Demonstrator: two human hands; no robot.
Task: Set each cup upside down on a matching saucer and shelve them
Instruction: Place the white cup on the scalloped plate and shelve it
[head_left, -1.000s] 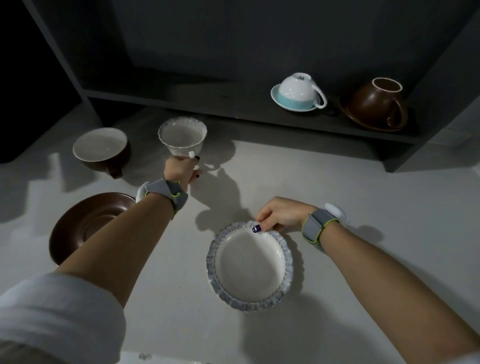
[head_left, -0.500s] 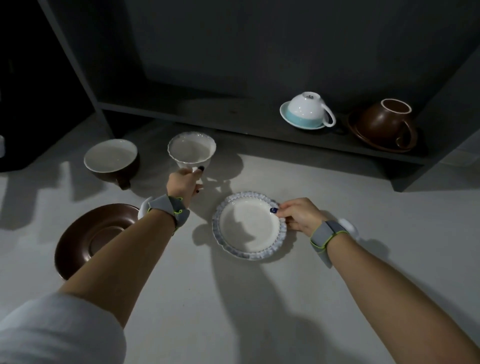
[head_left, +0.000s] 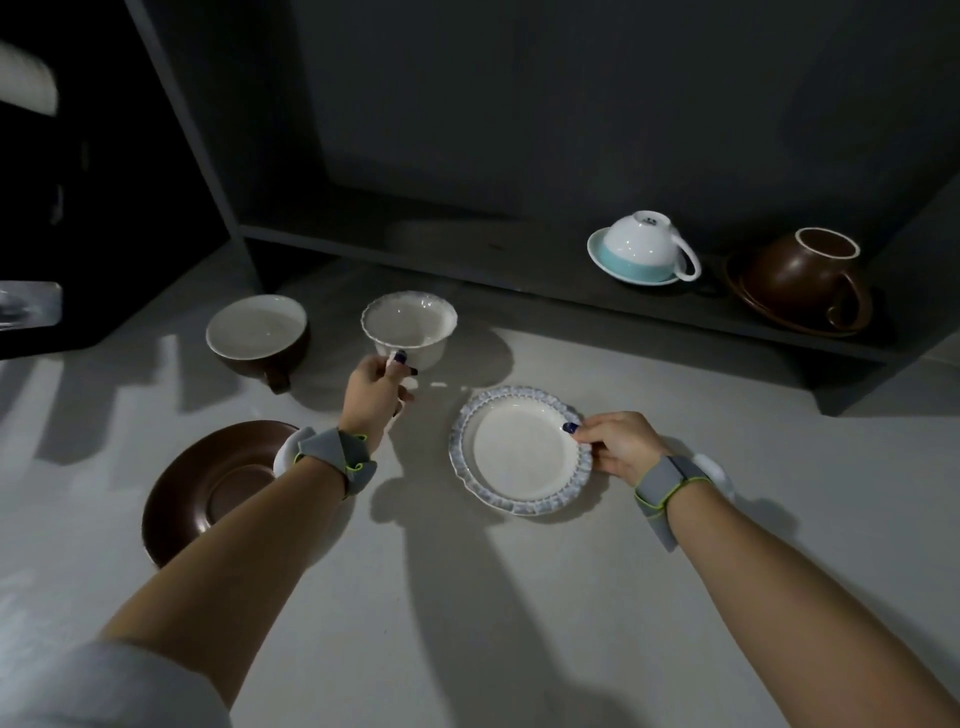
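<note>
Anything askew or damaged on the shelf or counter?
One thing: the brown cup on the shelf sits tilted on its brown saucer, not flat like the white-and-teal cup. No chips or spills visible.

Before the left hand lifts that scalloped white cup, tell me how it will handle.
The scalloped white cup looks glazed, so probably rigid, slippery and chip-prone. The left hand pinches only its handle, so it may swing when flipped.

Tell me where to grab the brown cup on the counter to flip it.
Take the brown cup by its handle, coming from the near side. It stands upright with the handle pointing toward you, and the left hand is nearest, though busy holding the white scalloped cup.
</note>
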